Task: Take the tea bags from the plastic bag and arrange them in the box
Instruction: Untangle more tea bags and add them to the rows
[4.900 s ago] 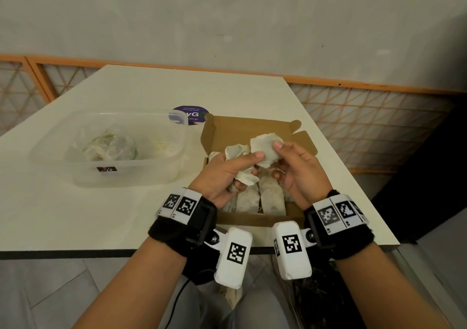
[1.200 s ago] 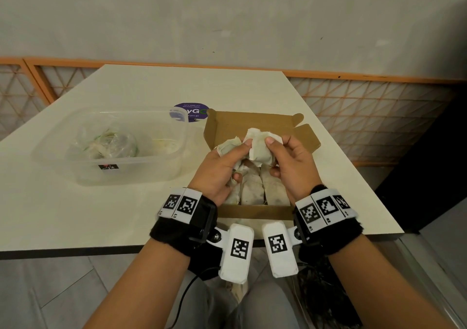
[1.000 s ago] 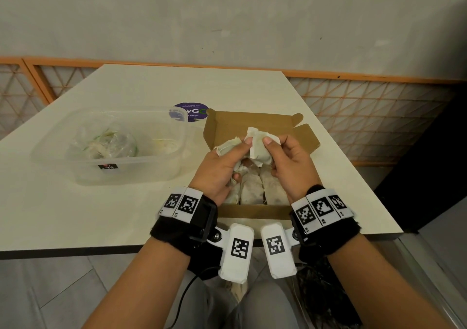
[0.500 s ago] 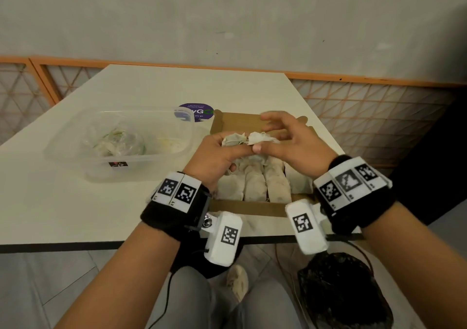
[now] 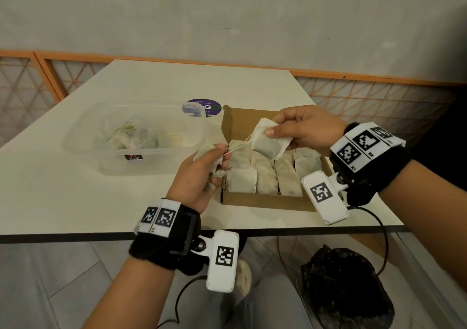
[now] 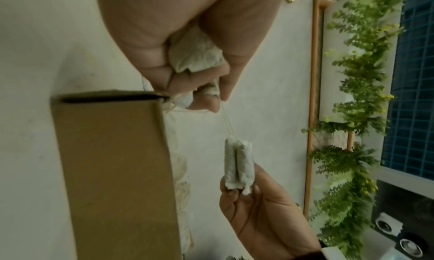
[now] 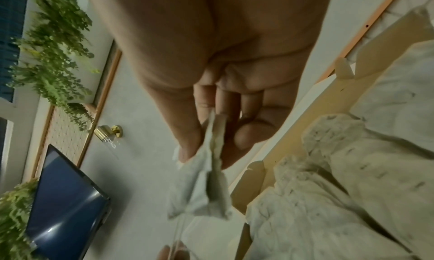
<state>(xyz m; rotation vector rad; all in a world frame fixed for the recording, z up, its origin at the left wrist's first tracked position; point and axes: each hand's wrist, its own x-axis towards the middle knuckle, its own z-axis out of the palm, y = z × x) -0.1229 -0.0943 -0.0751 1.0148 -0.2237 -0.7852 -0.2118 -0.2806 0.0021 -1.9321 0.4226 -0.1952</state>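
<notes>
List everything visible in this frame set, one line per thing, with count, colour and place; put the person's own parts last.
cardboard box: one, brown, open, near the table's front edge.
packed tea bags: count unclear, off-white, lying in rows in the box.
held tea bag: one, off-white, pinched above the box.
bunched tea bags: count unclear, off-white, in the left fist.
string: thin, pale, stretched between the two hands.
plastic container: one, clear, left of the box.
plastic bag: one, clear, crumpled inside the container.
sticker: one, purple, round, behind the box.
table: one, white.
black bag: one, on the floor beneath the table.
left hand: grips the bunched tea bags.
right hand: fingers pinch the held tea bag.
</notes>
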